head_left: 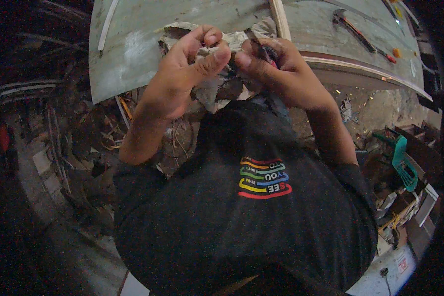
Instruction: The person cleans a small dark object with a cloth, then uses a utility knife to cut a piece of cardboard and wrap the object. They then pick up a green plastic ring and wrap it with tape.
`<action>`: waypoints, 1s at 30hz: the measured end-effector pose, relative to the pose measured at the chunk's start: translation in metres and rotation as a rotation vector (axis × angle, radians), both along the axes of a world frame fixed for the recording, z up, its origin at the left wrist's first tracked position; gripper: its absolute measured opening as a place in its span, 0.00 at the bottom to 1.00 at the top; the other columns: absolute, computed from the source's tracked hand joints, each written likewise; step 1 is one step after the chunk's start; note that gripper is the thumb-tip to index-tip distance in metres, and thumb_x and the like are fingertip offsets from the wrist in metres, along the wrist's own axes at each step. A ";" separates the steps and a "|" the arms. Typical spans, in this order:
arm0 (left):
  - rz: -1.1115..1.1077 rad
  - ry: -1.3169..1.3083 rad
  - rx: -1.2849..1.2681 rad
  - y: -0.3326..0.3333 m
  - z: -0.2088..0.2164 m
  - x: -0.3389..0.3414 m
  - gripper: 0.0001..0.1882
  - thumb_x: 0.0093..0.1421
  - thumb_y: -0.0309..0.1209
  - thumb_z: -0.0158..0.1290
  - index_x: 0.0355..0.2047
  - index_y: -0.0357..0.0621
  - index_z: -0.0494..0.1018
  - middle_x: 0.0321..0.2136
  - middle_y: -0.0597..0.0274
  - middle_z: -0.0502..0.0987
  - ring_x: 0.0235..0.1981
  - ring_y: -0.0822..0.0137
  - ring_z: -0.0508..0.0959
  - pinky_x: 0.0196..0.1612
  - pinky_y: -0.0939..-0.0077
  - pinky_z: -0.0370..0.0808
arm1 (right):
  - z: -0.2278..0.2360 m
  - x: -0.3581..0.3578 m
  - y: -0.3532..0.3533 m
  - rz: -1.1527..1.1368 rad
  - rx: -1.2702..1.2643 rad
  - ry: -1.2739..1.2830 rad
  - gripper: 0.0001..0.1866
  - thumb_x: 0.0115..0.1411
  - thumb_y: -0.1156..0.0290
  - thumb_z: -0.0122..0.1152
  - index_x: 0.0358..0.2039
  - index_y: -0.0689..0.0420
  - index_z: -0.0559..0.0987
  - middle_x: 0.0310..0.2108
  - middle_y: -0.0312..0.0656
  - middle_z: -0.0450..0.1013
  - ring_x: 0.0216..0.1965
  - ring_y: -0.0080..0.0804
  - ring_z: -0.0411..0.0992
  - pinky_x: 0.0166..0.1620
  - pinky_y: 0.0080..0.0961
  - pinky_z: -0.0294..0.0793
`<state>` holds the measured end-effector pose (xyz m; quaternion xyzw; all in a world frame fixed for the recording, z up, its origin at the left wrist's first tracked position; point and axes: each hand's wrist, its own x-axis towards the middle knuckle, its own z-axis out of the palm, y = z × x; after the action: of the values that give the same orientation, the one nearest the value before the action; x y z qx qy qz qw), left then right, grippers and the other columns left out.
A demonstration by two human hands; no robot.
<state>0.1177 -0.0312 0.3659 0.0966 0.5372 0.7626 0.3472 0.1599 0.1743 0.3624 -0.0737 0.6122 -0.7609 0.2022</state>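
Note:
Both hands are raised close together over the near edge of the grey-green work table (133, 54). My left hand (195, 59) is closed, thumb and fingers pinching a crumpled pale grey cloth (209, 93), whose folds hang below and behind the hands. Beside it, my right hand (286, 64) is wrapped round a dark tool with a red part (270, 58); its kind cannot be made out. A dark strip sticks up past the right fingers. Between the fingertips, the small parts are blurred and partly hidden.
A light wooden strip (279, 19) lies across the table. Farther right lies a hammer-like tool with a red and black handle (357, 33). A pale strip (107, 24) rests at the far left. Scrap and wires litter the floor; a green plastic object (402, 163) stands right.

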 end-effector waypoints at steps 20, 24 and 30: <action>0.027 -0.592 0.400 0.031 0.024 0.028 0.23 0.67 0.49 0.48 0.46 0.39 0.72 0.41 0.55 0.79 0.42 0.62 0.80 0.45 0.66 0.78 | 0.050 0.033 -0.025 -0.385 -0.461 -0.581 0.19 0.58 0.55 0.57 0.36 0.60 0.76 0.23 0.38 0.74 0.15 0.24 0.69 0.14 0.20 0.64; 0.055 -0.457 0.160 0.015 0.039 0.035 0.22 0.66 0.50 0.51 0.41 0.41 0.70 0.38 0.60 0.78 0.40 0.70 0.78 0.42 0.72 0.77 | 0.049 0.038 -0.001 -0.129 -0.419 -0.718 0.16 0.58 0.56 0.58 0.33 0.58 0.76 0.20 0.36 0.72 0.12 0.22 0.65 0.14 0.18 0.61; -0.121 -0.258 0.252 -0.005 0.028 0.025 0.19 0.62 0.43 0.59 0.38 0.45 0.64 0.37 0.67 0.75 0.38 0.79 0.74 0.41 0.82 0.72 | 0.040 0.047 0.013 -0.072 -0.344 -0.635 0.22 0.56 0.52 0.60 0.37 0.61 0.77 0.19 0.39 0.74 0.10 0.25 0.67 0.11 0.19 0.66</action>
<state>0.1423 -0.0365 0.3938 0.0729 0.3816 0.8075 0.4438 0.2073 0.1877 0.4019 0.1548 0.3840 -0.8445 0.3397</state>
